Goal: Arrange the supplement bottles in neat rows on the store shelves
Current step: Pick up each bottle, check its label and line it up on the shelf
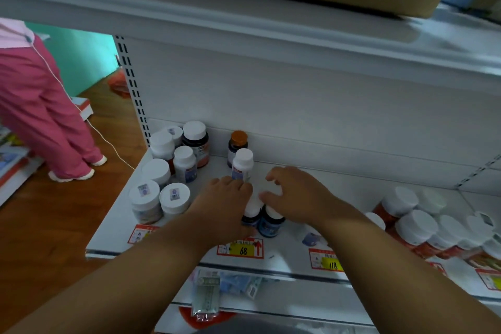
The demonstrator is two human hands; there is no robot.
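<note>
A white metal store shelf point(339, 187) carries clusters of white-capped supplement bottles: a left group point(168, 171), a right group with red-orange labels point(423, 228), and a column in the middle. Over that column, the left hand point(225, 198) lies on a small white-capped dark bottle point(250, 215), its fingers against a taller white bottle point(242, 165) behind, though whether it grips I cannot tell. The right hand point(292, 192) hovers with fingers loosely spread, thumb near a blue-labelled bottle point(271, 221), with an orange-capped bottle point(238, 144) rearmost.
</note>
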